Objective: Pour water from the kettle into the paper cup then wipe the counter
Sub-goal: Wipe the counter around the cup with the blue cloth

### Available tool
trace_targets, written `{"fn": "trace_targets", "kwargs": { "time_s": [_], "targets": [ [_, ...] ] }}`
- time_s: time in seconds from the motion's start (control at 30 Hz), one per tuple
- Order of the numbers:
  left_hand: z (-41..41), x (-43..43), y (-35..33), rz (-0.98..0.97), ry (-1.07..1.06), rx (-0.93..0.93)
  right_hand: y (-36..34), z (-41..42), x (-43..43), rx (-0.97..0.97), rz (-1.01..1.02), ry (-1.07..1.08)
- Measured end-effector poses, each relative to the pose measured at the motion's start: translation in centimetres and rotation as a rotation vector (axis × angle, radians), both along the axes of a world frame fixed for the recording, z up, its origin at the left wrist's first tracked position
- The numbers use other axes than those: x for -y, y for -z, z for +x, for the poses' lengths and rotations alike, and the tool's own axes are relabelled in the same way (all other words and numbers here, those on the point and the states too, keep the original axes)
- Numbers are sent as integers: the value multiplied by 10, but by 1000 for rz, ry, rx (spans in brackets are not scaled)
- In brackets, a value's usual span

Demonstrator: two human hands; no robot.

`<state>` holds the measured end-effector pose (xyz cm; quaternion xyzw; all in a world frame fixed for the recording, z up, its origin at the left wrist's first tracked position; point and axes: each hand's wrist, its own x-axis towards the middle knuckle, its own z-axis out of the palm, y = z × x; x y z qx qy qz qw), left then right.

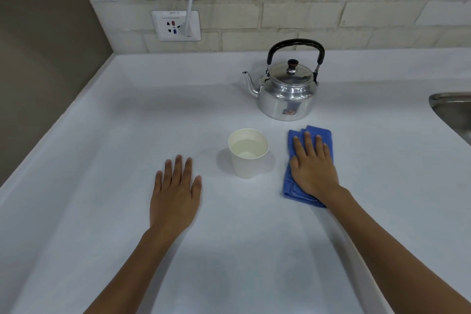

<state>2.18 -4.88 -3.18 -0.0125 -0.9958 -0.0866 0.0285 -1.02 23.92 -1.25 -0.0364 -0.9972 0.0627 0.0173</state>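
A shiny metal kettle (288, 92) with a black handle stands upright at the back of the white counter (102, 135), spout pointing left. In front of it sits a white paper cup (247, 154) holding water. My right hand (312, 166) lies flat, palm down, on a folded blue cloth (309, 135) just right of the cup. My left hand (175, 194) rests flat on the bare counter left of the cup, fingers spread, holding nothing.
A steel sink (453, 112) cuts into the counter at the right edge. A wall socket (175, 25) with a white plug and cable sits on the tiled back wall. A brown side wall borders the counter on the left.
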Motion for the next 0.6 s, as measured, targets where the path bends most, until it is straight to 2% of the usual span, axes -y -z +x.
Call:
{"fn": "trace_targets", "kwargs": {
  "time_s": [0.2,0.43,0.6],
  "targets": [
    [2,3,0,29,8,-20,6,45,-13,-7,-56,-421],
    [1,-3,-1,-6,-12,-33,-1,-16,-14,37,-53,-362],
    [0,-1,-1,-4,-3,-41,-3,-47,17,36,-52,-513]
  ]
}}
